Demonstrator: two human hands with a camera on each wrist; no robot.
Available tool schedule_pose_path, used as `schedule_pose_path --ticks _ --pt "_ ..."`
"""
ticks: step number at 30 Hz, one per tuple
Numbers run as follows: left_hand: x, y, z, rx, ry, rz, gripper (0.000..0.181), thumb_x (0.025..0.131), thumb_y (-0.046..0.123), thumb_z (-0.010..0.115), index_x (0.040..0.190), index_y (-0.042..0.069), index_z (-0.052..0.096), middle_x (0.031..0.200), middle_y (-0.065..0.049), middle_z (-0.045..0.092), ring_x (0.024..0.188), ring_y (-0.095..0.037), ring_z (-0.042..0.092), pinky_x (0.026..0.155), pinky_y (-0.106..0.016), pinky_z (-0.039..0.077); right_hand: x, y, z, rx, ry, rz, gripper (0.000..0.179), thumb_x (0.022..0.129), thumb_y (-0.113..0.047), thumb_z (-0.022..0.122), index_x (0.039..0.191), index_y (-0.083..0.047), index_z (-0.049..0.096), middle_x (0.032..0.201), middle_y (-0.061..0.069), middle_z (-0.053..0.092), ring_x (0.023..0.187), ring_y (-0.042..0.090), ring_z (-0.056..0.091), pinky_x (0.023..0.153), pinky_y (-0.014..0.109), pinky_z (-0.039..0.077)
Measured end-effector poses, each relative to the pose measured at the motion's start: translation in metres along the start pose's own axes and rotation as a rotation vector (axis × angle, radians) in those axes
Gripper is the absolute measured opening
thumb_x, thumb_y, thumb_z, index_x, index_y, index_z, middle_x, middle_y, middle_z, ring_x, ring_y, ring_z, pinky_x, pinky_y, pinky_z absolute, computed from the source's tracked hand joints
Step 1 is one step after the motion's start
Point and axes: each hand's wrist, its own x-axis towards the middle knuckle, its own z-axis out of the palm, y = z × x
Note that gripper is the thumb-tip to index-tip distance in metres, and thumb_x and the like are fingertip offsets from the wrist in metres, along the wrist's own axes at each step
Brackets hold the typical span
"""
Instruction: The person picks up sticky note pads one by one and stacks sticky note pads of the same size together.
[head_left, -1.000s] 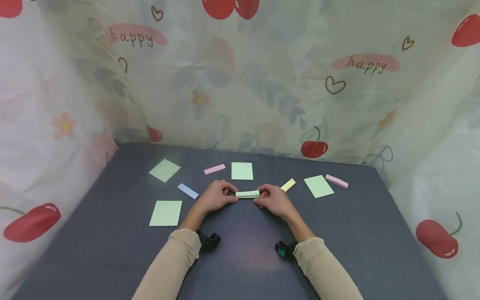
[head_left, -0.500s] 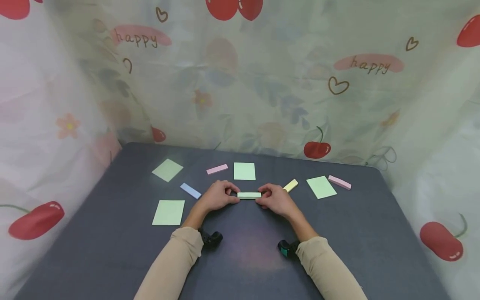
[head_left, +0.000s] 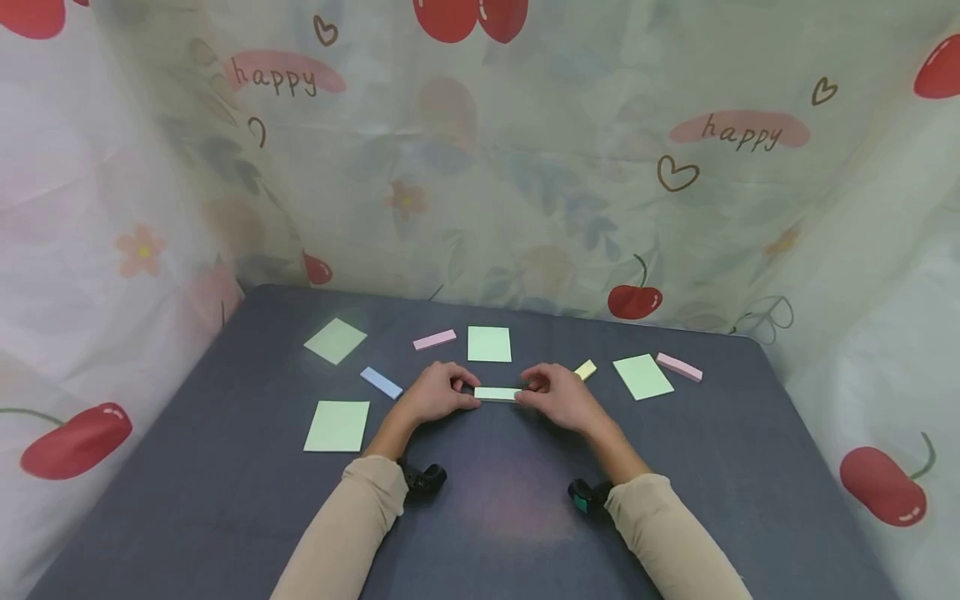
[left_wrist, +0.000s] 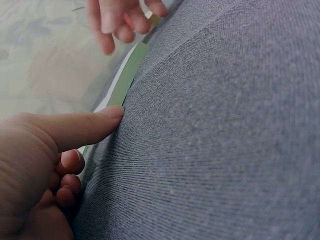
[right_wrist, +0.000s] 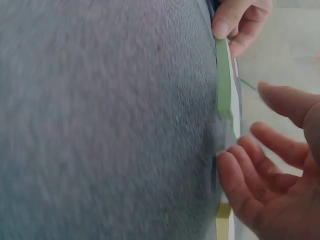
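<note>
A pale green strip-shaped sticky note pad (head_left: 495,394) lies on the dark table in the middle of the head view. My left hand (head_left: 435,392) holds its left end, thumb in front. In the left wrist view the thumb presses on the near side of the green pad (left_wrist: 127,75). Near the other end is my right hand (head_left: 558,400). The right wrist view has this hand (right_wrist: 280,185) off the pad (right_wrist: 224,80), its fingers spread with a gap between them and nothing held. A yellow strip pad (head_left: 586,370) is partly hidden behind it.
Pale green square notes lie around: far left (head_left: 335,342), near left (head_left: 337,426), back middle (head_left: 489,343) and right (head_left: 642,376). Pink strips (head_left: 434,339) (head_left: 679,367) and a blue strip (head_left: 381,382) sit among them. A patterned curtain (head_left: 495,208) hangs behind the table.
The raised top of the green pad has come down flat. My right hand has let go of the right end and shifted slightly right and up. The left hand stays at its end.
</note>
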Motion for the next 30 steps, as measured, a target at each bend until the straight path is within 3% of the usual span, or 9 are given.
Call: schedule_pose_path --ticks 6,14,20,24,30 --pt "0.000 -0.001 0.002 0.008 0.005 0.012 0.021 0.085 0.018 0.083 0.105 0.011 0.079 0.067 0.003 0.049 0.062 -0.012 0.045 0.062 -0.026 0.036 -0.004 0.001 -0.008 -0.068 0.068 -0.074 0.050 0.092 -0.036 0.077 0.131 -0.008 0.067 0.120 0.012 0.064 0.110 0.027 0.063 0.096 0.046 0.053" --pt "-0.001 0.000 0.000 0.020 -0.010 0.038 0.023 0.085 0.017 0.083 0.106 0.009 0.078 0.065 0.004 0.047 0.062 -0.010 0.044 0.064 -0.024 0.036 -0.008 0.008 -0.021 -0.275 0.082 -0.102 0.065 0.090 -0.047 0.075 0.142 -0.012 0.058 0.140 0.014 0.057 0.127 0.036 0.053 0.106 0.057 0.045" --pt "-0.001 0.000 -0.001 0.029 -0.015 0.050 0.023 0.085 0.017 0.083 0.106 0.009 0.078 0.064 0.005 0.047 0.061 -0.009 0.043 0.064 -0.024 0.036 -0.011 0.016 -0.030 -0.429 0.022 -0.073 0.085 0.090 -0.062 0.067 0.158 -0.017 0.040 0.165 0.017 0.034 0.153 0.045 0.028 0.119 0.067 0.026" --pt "-0.002 0.001 -0.001 0.023 -0.015 0.044 0.022 0.085 0.017 0.083 0.105 0.009 0.078 0.064 0.005 0.047 0.061 -0.010 0.043 0.063 -0.025 0.036 -0.011 0.024 -0.036 -0.467 -0.012 -0.035 0.095 0.088 -0.071 0.061 0.162 -0.019 0.030 0.170 0.019 0.020 0.157 0.046 0.015 0.120 0.072 0.017" --pt "-0.001 0.001 0.000 0.027 -0.012 0.052 0.022 0.085 0.017 0.083 0.105 0.009 0.079 0.064 0.005 0.048 0.061 -0.009 0.044 0.064 -0.024 0.036 -0.009 0.041 -0.048 -0.482 -0.028 -0.008 0.099 0.088 -0.071 0.063 0.163 -0.018 0.027 0.171 0.018 0.017 0.158 0.044 0.012 0.120 0.072 0.014"
